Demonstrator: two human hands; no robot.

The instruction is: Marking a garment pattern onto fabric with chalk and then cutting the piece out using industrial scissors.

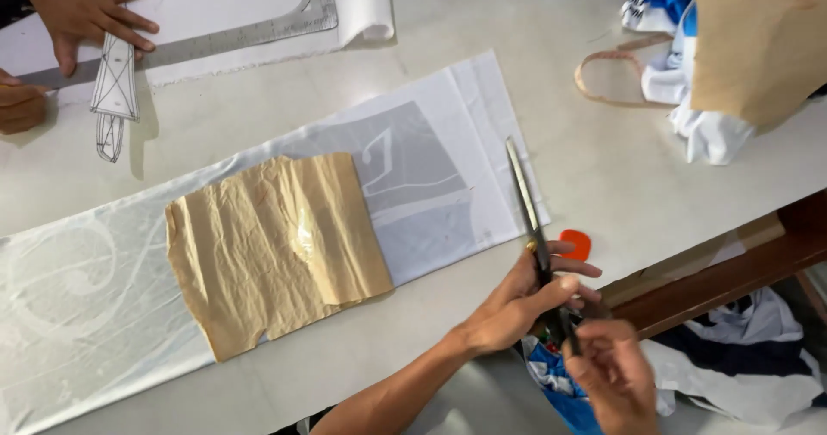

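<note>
**Two hands on a pair of scissors beside white cloth**

At the lower right of the frame, the left hand [517, 301] holds a pair of long metal scissors [532, 228] near the pivot, with the fingers [575, 269] curled around it. The right hand [613, 375] is just below, at the dark handles; its fingers are bent close around them, but how firmly they grip I cannot tell. The thin blades are closed together and point toward the upper part of the frame, over the right edge of a long white cloth [448, 220].

This cloth is thin and smooth, with pale grey shapes on it, and it lies diagonally across the light tabletop [620, 168]. On its middle rests a piece of brown paper [271, 245], wrinkled and roughly rectangular, with a shiny strip of clear tape. A small orange piece [577, 244], rounded in shape, lies just beside the left hand.

At the upper left, another person's hand [82, 13] presses a metal ruler [207, 43] on white paper. At the upper right there is a large brown paper sheet [758, 39] over blue and white fabric.
</note>
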